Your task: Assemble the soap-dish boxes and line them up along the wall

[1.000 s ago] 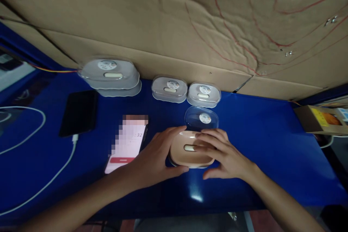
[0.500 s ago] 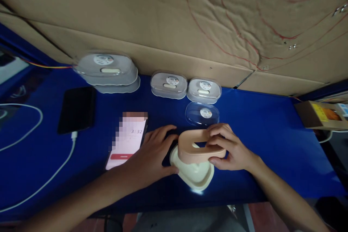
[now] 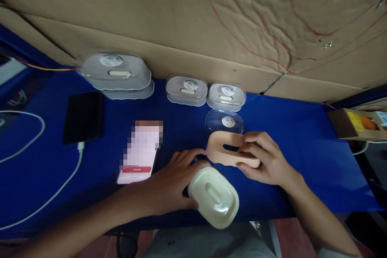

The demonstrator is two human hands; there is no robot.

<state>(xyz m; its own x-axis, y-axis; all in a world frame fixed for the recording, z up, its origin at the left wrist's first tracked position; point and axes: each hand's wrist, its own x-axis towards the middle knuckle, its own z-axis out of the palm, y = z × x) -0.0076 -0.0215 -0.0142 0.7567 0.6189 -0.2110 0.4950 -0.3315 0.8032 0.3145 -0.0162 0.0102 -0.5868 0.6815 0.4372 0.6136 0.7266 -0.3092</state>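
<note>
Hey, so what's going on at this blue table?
Someone's left hand is on a cream oval dish, while their right hand grips a peach oval piece with a slot. The two pieces are apart. Just beyond the peach piece lies a clear lid, with two lidded grey containers behind it and a phone off to the left.

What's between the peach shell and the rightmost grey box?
A clear, labelled lid, on the table in front of the grey box; head view. Right hand holds the peach shell.
</note>
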